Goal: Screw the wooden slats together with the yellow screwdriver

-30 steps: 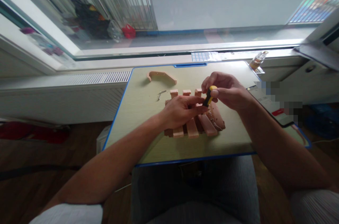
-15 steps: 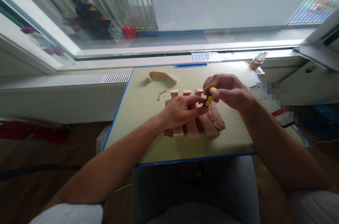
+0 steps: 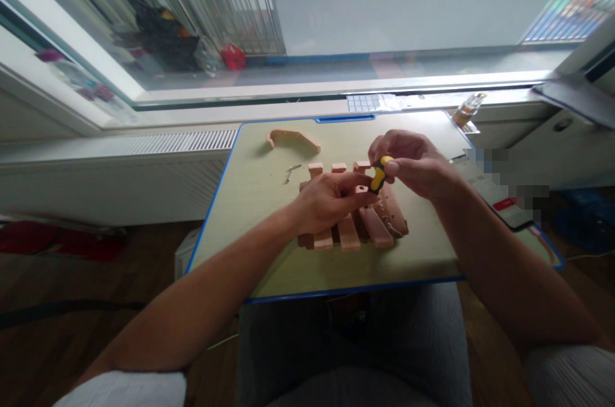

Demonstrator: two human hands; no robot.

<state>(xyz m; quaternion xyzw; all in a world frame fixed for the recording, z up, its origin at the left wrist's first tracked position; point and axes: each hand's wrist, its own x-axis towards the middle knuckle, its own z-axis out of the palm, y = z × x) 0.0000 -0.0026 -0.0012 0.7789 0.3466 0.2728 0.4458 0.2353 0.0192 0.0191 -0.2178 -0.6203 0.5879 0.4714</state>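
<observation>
A short yellow-and-black screwdriver (image 3: 378, 179) stands tilted over the wooden pieces, its shaft hidden. My right hand (image 3: 417, 165) is closed around the upper end of its handle with thumb and fingers. At the lower end, the thumb and fingertips of my left hand (image 3: 327, 200) close on the tool. Beneath lie several pale curved wooden slats (image 3: 376, 229), side by side across a darker brown piece (image 3: 396, 211) with small metal bits on it. My left hand covers the middle of the slats. What the screwdriver's tip touches is hidden.
The pale tabletop (image 3: 269, 253) has a blue rim. A curved wooden piece (image 3: 302, 138) lies at its far left, near small metal parts (image 3: 291, 171). A flat grey device (image 3: 485, 192) is at the right edge. A glass (image 3: 468, 109) and a window sill (image 3: 307, 107) are beyond.
The screwdriver handle has turned a little, so more yellow shows near its lower end. Both hands and the wooden pieces stay in nearly the same place.
</observation>
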